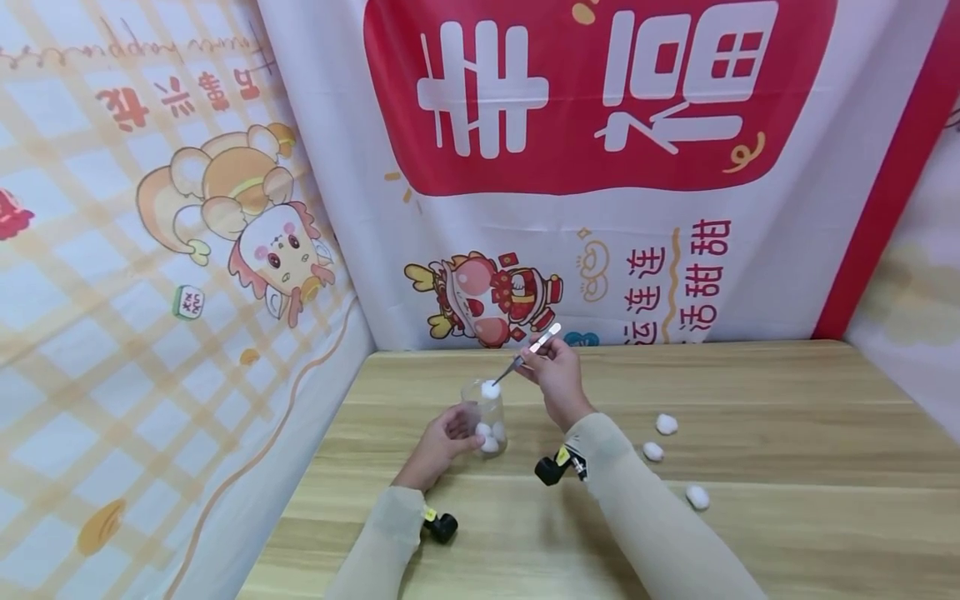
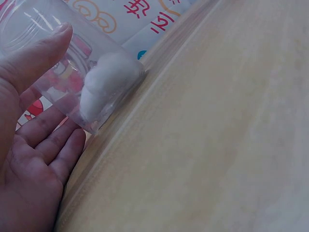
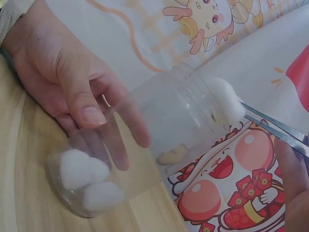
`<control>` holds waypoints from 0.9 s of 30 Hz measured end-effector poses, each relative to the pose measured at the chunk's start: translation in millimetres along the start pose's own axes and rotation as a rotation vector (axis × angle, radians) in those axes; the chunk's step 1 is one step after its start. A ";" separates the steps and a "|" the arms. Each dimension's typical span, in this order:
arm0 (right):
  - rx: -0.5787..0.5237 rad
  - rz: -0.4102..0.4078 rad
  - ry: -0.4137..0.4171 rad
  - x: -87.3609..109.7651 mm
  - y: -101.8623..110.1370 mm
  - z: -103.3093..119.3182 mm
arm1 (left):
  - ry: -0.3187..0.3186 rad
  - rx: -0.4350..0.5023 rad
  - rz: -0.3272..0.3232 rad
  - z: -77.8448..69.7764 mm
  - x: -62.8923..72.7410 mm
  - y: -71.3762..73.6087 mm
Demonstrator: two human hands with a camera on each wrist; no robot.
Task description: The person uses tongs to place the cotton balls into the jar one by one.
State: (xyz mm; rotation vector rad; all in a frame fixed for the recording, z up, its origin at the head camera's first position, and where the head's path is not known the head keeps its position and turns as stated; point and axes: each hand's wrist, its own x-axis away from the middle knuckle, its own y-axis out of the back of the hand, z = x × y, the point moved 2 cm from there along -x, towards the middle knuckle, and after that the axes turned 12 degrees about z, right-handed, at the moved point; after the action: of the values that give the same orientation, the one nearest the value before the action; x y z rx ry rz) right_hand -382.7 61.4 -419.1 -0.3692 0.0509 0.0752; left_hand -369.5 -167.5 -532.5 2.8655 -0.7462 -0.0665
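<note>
My left hand [image 1: 442, 446] holds a clear plastic jar [image 3: 159, 121] that stands upright on the table, thumb on one side and fingers round the other. Several white cotton balls [image 3: 78, 169] lie at the bottom of the jar. With the right hand [image 1: 561, 382] I grip metal tweezers [image 1: 546, 337], tips pointing down and to the left. Between those tips is another cotton ball [image 3: 226, 100], right at the jar's open mouth. The left wrist view shows the thumb [image 2: 46, 55] against the jar wall and white cotton [image 2: 108, 82] behind the clear plastic.
Three loose cotton balls lie on the wooden table [image 1: 787, 442] to the right of my right forearm: one farther back [image 1: 667, 424], one in the middle [image 1: 653, 452] and one nearer [image 1: 697, 497]. A printed cloth [image 1: 465, 225] hangs behind the table's back edge, and another borders the left.
</note>
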 end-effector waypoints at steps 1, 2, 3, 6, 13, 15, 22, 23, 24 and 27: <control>-0.001 0.001 0.000 0.0 -0.2 -0.2 | -0.001 0.006 0.006 -0.3 -0.5 0.2; -0.004 0.002 0.000 0.1 -0.2 -0.3 | -0.007 0.011 0.012 -0.6 -0.9 0.3; -0.007 0.003 0.004 0.1 -0.3 -0.6 | -0.009 0.014 0.018 -1.1 -1.3 0.6; -0.020 0.015 0.018 -0.2 -0.3 -2.1 | -0.010 0.017 0.031 -3.2 -1.7 1.1; -0.029 0.011 0.043 1.1 -0.4 -5.6 | -0.019 -0.004 0.038 -27.4 10.7 -5.2; -0.025 0.011 0.041 1.1 -0.7 -6.1 | -0.023 -0.001 0.040 -29.8 12.3 -5.7; -0.023 0.008 0.060 0.0 -0.7 -12.0 | -0.037 0.030 0.048 -27.8 12.8 -5.6; -0.023 0.005 0.064 -0.6 -0.4 -13.3 | -0.036 0.034 0.049 -28.0 13.2 -5.8; -0.024 0.003 0.066 -1.2 -0.1 -14.3 | -0.038 0.034 0.049 -28.2 13.4 -5.8; -0.026 -0.001 0.065 -2.3 1.2 -15.7 | -0.032 0.031 0.047 -29.1 13.4 -5.5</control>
State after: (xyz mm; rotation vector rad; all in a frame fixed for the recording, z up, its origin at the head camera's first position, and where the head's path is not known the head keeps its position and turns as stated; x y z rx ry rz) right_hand -385.6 56.7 -434.0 -0.3974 0.1139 0.0629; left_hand -352.6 -164.6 -504.9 2.8813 -0.8279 -0.0954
